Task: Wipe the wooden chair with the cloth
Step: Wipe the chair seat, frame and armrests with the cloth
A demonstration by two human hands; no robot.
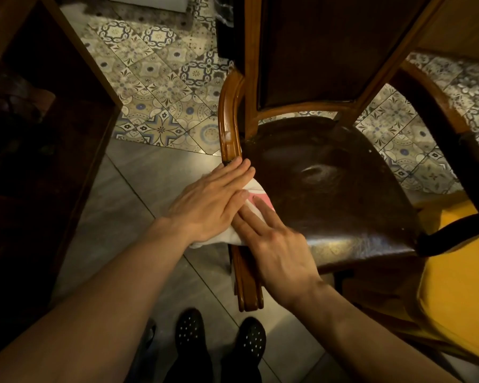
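Note:
A wooden chair (338,172) with a dark glossy seat, a dark back panel and curved brown armrests fills the middle and right. A white and pink cloth (256,193) lies over the left armrest (228,128) at the seat's left edge. My left hand (208,200) lies flat on the cloth, fingers together and pointing toward the armrest's bend. My right hand (271,244) presses flat on the cloth's near part, fingers reaching over its pink patch. Most of the cloth is hidden under both hands.
Dark wooden furniture (39,134) stands close on the left. A yellow cushion (459,272) sits at the right beside the chair's other armrest (440,106). Patterned tiles (161,78) cover the far floor and plain grey tiles (138,194) the near floor. My dotted black shoes (219,335) stand below.

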